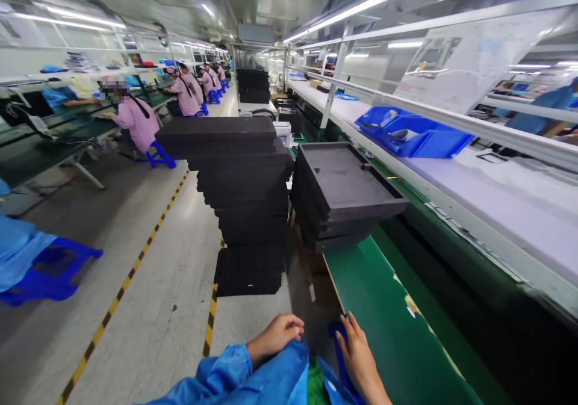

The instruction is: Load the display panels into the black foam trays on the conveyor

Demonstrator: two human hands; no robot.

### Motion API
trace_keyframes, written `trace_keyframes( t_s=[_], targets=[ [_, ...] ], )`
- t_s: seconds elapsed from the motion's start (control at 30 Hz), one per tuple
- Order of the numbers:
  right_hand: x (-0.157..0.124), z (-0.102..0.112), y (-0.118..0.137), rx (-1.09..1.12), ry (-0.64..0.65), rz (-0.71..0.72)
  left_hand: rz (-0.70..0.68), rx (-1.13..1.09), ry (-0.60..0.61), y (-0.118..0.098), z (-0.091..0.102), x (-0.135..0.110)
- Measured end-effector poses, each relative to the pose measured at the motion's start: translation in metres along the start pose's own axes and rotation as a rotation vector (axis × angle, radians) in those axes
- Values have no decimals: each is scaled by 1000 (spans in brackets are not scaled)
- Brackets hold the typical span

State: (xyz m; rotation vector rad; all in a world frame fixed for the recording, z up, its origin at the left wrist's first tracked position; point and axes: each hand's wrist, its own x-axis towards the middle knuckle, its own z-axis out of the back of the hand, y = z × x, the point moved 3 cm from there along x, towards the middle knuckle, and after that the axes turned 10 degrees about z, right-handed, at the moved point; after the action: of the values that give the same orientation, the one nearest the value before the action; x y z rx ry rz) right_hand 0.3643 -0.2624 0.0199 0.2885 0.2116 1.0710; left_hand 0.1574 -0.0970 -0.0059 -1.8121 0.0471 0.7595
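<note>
My left hand (280, 333) is over my lap, its fingers curled in and nothing visible in them. Beside the green bench top (379, 296), my right hand (358, 354) has its fingers stretched out and holds nothing; its fingertips are close to the bench's near edge. Under that hand a blue plastic piece (339, 348) shows in part. Ahead, a stack of black trays (347, 176) stands on the far end of the bench top, the uppermost with a raised rim. To its left rises a taller, uneven stack of black trays (244, 194).
Blue bins (406, 131) sit on a white bench (506, 206) at right, beneath metal rails. Yellow-black tape (130, 278) marks the floor. At left, a person in pink (135, 119) and several others sit at workbenches. A blue stool (54, 272) stands at lower left.
</note>
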Motion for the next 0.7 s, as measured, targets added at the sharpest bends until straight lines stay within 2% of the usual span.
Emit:
trace_keyframes(
  t_s=[0.07, 0.17, 0.23, 0.3, 0.4, 0.53, 0.6, 0.7],
  targets=[
    [13, -2, -10, -33, 76, -44, 13, -8, -24, 3, 9, 0],
    [26, -2, -39, -63, 151, -135, 23, -31, -59, 0, 12, 7],
    [33, -3, -66, -82, 195, -221, 3, -49, -111, -12, 11, 14],
    [40, -4, -96, -102, 225, -305, -71, -41, -201, -39, 9, 17],
    [52, -5, -141, -132, 204, -392, -290, 35, -416, -103, 11, 8],
    [72, -9, -188, -185, 155, -432, -655, 147, -708, -207, 19, -17],
    [84, -13, -203, -195, 163, -430, -803, 168, -780, -257, 22, -23],
    [101, -18, -218, -199, 168, -415, -939, 255, -780, -327, 22, -15]
  ],
)
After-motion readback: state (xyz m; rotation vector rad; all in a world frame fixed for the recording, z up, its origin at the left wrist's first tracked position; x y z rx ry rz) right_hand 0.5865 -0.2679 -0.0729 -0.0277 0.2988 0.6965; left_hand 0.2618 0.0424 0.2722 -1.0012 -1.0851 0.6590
